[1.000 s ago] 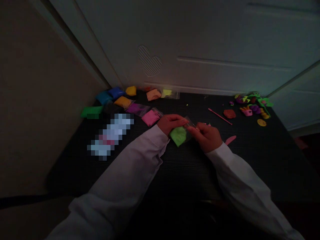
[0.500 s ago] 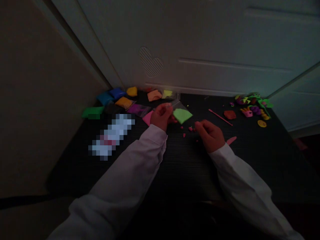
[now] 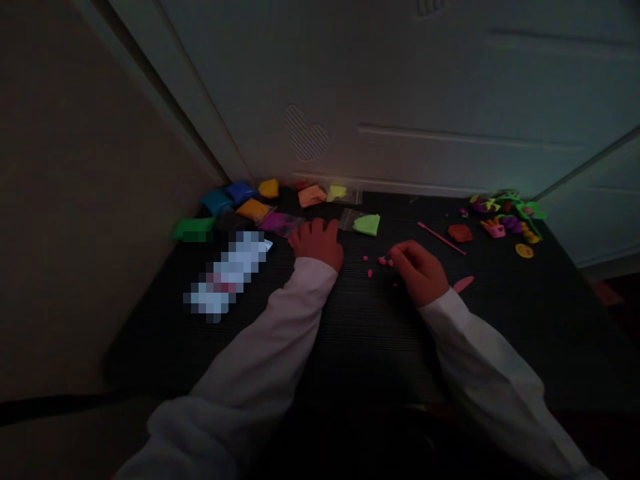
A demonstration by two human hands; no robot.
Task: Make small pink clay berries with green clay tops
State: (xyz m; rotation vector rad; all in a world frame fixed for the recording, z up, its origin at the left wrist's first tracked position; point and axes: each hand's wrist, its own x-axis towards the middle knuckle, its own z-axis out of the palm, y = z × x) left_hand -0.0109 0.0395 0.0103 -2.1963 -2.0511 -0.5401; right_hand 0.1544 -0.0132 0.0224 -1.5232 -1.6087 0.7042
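My left hand (image 3: 317,244) is palm down over a mostly covered pink piece, its fingers spread apart. Just beyond its fingertips, to the right, a light green clay pack (image 3: 367,225) lies in a clear zip bag. My right hand (image 3: 419,267) is closed in a pinch above the table; whatever its fingertips hold is too small to make out. Beside those fingertips are several small pink clay bits (image 3: 382,261). A pink clay knife (image 3: 464,284) lies partly behind my right wrist.
Colourful clay packs, among them a blue one (image 3: 241,192) and an orange one (image 3: 312,196), line the back left. A blurred-out bright rectangle (image 3: 230,277) is at left. Toward the right lie a thin pink tool (image 3: 442,239), a red clay lump (image 3: 460,232) and small clay figures (image 3: 495,228).
My left hand has let go of the light green pack, which now lies flat, and has turned palm down with its fingers spread. My right hand stays nearly still.
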